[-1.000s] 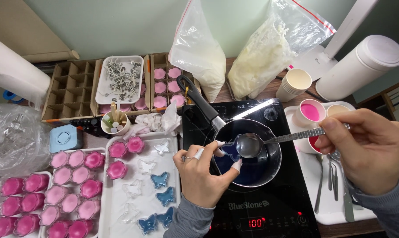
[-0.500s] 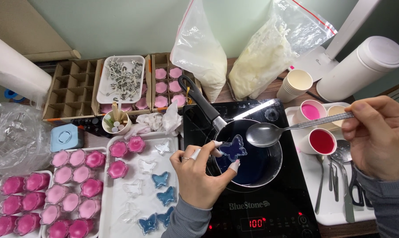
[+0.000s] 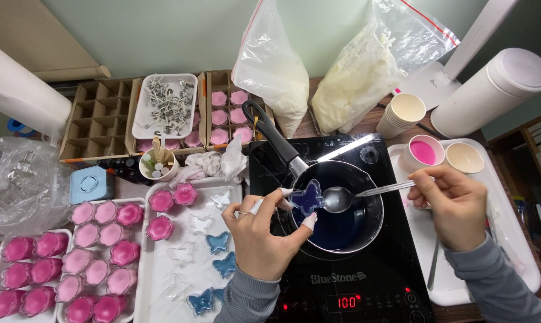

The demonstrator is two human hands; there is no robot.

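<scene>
- Since half a second ago, spoon (image 3: pixel 337 199) back down from near the cups to the pan rim, bowl touching the butterfly mould (image 3: pixel 308 198).
- Left hand (image 3: pixel 263 234): fingers pinched narrow on the mould's edges, holding it over the blue liquid in the small pan (image 3: pixel 366 220).
- Right hand (image 3: pixel 456 206): fingers closed around the spoon handle.
- Pan sits on the black induction hob (image 3: pixel 342 287).

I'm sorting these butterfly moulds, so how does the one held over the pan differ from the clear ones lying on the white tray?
The held butterfly mould is filled with dark blue; the clear butterfly moulds look empty. The left hand pinches the held one above the pan, beside the spoon in the right hand; the clear ones lie flat on the white tray. Both share the butterfly shape.
</scene>
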